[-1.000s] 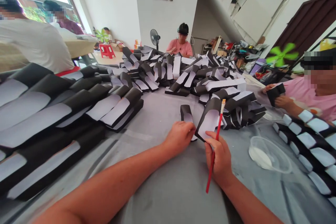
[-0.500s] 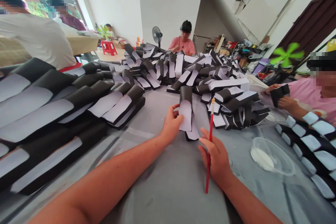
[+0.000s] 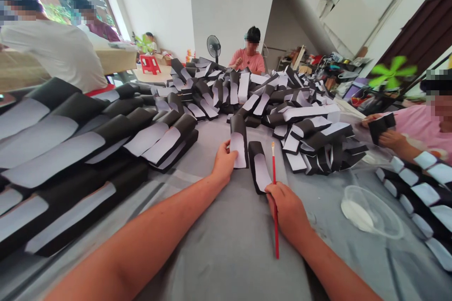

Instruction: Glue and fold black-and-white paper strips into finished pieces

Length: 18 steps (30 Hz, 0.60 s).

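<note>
My left hand [image 3: 223, 163] is closed on the lower left side of a folded black paper piece with a white panel [image 3: 239, 146], its thumb lying on the white part. A second black-and-white paper piece [image 3: 261, 169] lies just to the right, a small gap between the two. The near end of that second piece is pinched by my right hand [image 3: 287, 207]. The same hand also carries a thin red-handled paintbrush [image 3: 274, 225], which stands nearly upright with its pale bristles pointing away from me.
Folded black-and-white pieces are heaped [image 3: 243, 87] at the far side and stacked [image 3: 88, 143] on the left. A clear plastic tub [image 3: 383, 230] with white stuff stands at the right on the grey cloth [image 3: 226, 244]. Co-workers sit opposite and at the right, one holding black paper [image 3: 381, 127].
The two overlapped paper pieces have come apart: my left hand has moved one slightly left. My right hand, open-fingered around the brush before, now pinches the second piece.
</note>
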Each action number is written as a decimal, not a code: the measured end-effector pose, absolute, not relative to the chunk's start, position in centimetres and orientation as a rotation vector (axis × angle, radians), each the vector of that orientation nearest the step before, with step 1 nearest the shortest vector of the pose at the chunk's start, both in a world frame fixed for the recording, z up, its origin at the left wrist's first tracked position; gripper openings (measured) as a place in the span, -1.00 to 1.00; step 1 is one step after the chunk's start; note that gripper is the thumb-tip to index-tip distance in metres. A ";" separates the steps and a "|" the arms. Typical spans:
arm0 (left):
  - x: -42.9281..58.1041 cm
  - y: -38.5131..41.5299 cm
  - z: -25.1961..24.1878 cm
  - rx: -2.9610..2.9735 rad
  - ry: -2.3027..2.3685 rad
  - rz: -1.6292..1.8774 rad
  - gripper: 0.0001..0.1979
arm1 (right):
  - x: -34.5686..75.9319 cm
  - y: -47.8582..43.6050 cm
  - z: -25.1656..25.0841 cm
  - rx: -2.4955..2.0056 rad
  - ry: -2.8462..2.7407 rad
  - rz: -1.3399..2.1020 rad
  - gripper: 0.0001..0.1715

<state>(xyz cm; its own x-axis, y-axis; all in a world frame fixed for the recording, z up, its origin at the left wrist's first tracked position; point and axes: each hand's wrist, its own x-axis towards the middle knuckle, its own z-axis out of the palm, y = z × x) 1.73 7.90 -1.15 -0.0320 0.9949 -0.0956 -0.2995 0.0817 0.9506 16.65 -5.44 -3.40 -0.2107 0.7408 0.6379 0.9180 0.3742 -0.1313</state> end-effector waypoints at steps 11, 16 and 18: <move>2.0 7.9 -1.6 0.889 0.936 1.242 -0.71 | 17.0 -5.6 -3.3 -1.350 -1.887 -0.516 -0.82; 2.0 7.9 -1.7 0.900 0.933 1.251 -0.72 | 17.0 -5.7 -3.3 -1.309 -1.831 -0.549 -0.83; 2.0 8.0 -1.8 0.900 0.942 1.252 -0.71 | 17.0 -5.8 -3.2 -1.288 -1.829 -0.554 -0.83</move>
<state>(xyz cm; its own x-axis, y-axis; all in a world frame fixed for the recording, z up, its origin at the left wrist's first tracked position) 1.96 7.99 -1.79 0.0722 0.9941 -0.0811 -0.3530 0.1015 0.9301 17.01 -5.80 -3.21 -0.1484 0.5621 0.8136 0.9191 0.3820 -0.0962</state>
